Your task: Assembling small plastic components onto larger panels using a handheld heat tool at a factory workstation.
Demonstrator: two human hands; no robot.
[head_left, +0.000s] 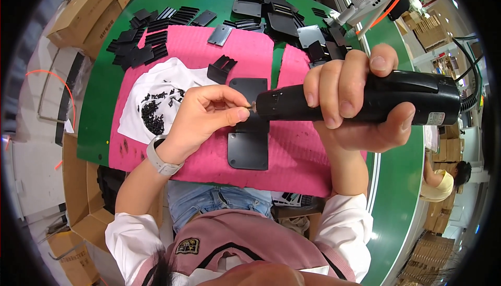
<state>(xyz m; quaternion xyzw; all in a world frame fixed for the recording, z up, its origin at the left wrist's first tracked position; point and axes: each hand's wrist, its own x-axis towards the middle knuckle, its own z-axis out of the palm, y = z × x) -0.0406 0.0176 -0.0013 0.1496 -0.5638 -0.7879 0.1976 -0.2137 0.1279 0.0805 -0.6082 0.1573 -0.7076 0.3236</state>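
Observation:
My right hand [360, 90] grips a black electric screwdriver [308, 98], held level with its bit toward the left. At the tip of that bit, my left hand [211, 111] pinches a tiny screw, mostly hidden by the fingertips. Beneath them, a black metal bracket with flat plates [248, 151] lies on the pink foam mat [300, 166]; the tool and fingers cover its middle. Beside my left hand, a heap of small black screws [152, 119] rests on a white cloth [172, 72].
Black slotted parts [222, 69] and a grey plate [219, 35] lie farther up the mat. Stacks of black plates [282, 22] spread over the green table [96, 124]. A jointed stand [360, 1] rises at the far right. An open cardboard box [78, 181] stands at left.

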